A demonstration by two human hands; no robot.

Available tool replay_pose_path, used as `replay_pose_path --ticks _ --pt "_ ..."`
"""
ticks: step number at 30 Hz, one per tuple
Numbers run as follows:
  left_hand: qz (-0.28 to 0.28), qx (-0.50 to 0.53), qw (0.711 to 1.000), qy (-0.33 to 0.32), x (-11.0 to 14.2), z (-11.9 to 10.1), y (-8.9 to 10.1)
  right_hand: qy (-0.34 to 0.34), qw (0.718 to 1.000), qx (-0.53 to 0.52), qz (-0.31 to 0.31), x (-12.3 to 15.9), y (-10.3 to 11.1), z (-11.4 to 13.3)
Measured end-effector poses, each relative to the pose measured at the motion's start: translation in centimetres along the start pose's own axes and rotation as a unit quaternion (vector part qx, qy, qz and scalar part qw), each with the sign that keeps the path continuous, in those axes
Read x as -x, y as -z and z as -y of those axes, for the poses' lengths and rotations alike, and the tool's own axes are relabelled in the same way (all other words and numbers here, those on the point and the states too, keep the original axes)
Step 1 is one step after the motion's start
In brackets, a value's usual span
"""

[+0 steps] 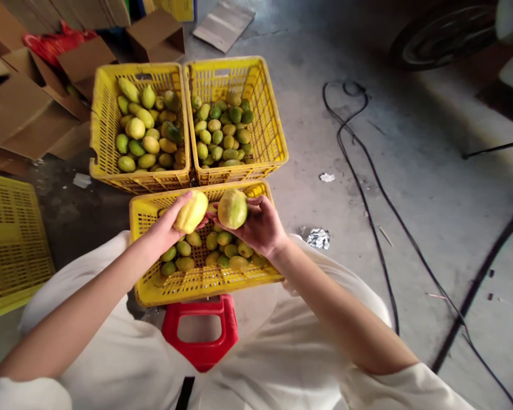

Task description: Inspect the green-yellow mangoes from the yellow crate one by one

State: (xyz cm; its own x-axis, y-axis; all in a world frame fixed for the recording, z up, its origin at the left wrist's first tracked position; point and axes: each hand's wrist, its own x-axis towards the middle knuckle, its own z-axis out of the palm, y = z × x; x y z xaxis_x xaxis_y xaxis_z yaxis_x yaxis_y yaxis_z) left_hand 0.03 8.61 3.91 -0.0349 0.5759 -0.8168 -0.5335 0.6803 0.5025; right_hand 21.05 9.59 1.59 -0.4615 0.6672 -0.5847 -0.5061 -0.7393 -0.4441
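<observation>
My left hand (171, 225) is closed on a yellow lemon (191, 212), its ridged side turned up. Beside it, my right hand (263, 225) grips a rounder yellow-green lemon (233, 209) from the right and below. Both hands are above the near yellow crate (175, 292), the lemons a little apart. Inside that crate lie several smaller green-yellow lemons (238, 262), partly hidden by my hands. Behind it, the left yellow crate (94, 122) holds mixed yellow and green lemons (135, 128). The right yellow crate (277, 131) holds mostly smaller, greener lemons (218, 136).
A red plastic handle-shaped piece (226, 336) is between my legs. Another yellow crate (12, 245) stands at the left. Cardboard boxes (25, 114) are piled at the back left. Black cables (380, 188) and crumpled foil (318, 238) lie on the right floor, with a wheel (447, 34) beyond.
</observation>
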Motion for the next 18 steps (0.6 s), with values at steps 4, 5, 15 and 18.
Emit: replay_pose_path --ticks 4,5,15,18 --pt "0.000 0.011 1.000 -0.005 0.2 0.2 0.1 0.011 1.000 0.017 0.005 -0.1 -0.2 -0.4" --pt "0.004 0.012 1.000 -0.006 0.2 0.3 0.1 0.008 1.000 0.024 0.006 -0.1 -0.3 -0.5" --pt "-0.031 0.016 0.999 0.015 0.2 -0.1 -0.1 -0.024 0.999 0.019 0.018 0.4 -0.5 -0.1" --pt "-0.015 -0.006 1.000 -0.001 -0.1 0.1 0.3 -0.011 1.000 0.002 0.028 0.5 -0.8 0.3"
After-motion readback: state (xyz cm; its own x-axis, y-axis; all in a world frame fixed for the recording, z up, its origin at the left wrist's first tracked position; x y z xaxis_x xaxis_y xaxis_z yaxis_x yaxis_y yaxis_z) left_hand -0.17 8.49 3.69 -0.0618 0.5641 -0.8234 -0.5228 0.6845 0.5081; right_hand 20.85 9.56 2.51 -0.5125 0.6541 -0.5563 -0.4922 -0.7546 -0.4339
